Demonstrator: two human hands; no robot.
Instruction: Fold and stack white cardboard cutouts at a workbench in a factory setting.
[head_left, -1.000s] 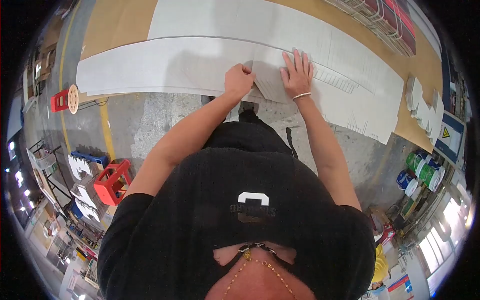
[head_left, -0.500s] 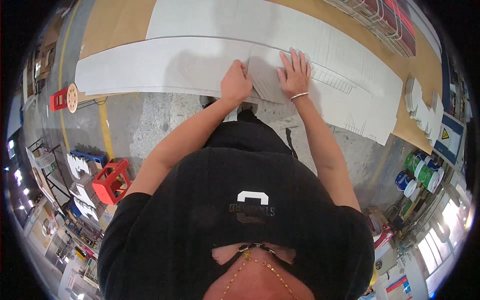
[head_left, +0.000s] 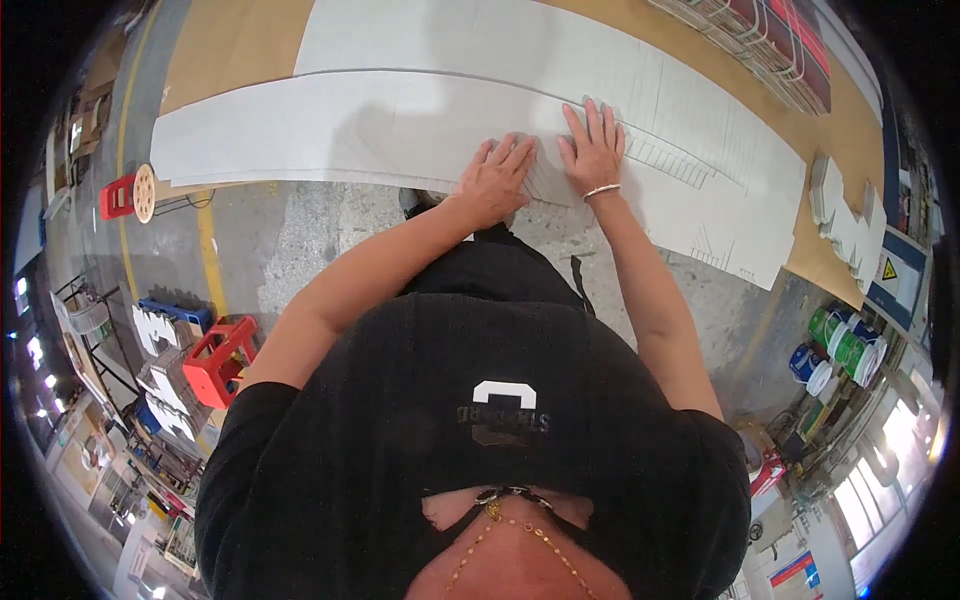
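Across the far side of the concrete floor (head_left: 330, 240) lies a brown cardboard underlay (head_left: 230, 45), and on it two long white sheets. Farther one, a broad white panel (head_left: 480, 35), runs off to the right with thin pencil-like ruled lines. Nearer one, a long curved white paper strip (head_left: 300, 135), stretches from far left to the right, its near edge overhanging the cardboard onto the concrete.

Both my hands sit on that nearer strip, close to its middle, side by side and almost touching. My left hand (head_left: 497, 178) lies palm down, fingers loosely bent, pressing on the paper near its near edge; grasping nothing. My right hand (head_left: 593, 150) is flat and spread, fingers pointing far, also pressing down, holding nothing. White bracelet (head_left: 602, 190) on the right wrist.

Left of me, near: red plastic stool (head_left: 218, 360) with a blue crate (head_left: 175, 310) just beyond it. Farther left, small red stool with a round pale perforated top (head_left: 128, 195). Right side: white cut-out foam shapes (head_left: 845, 220) stacked on the cardboard edge; below them green and blue paint tins (head_left: 832, 350) clustered together.
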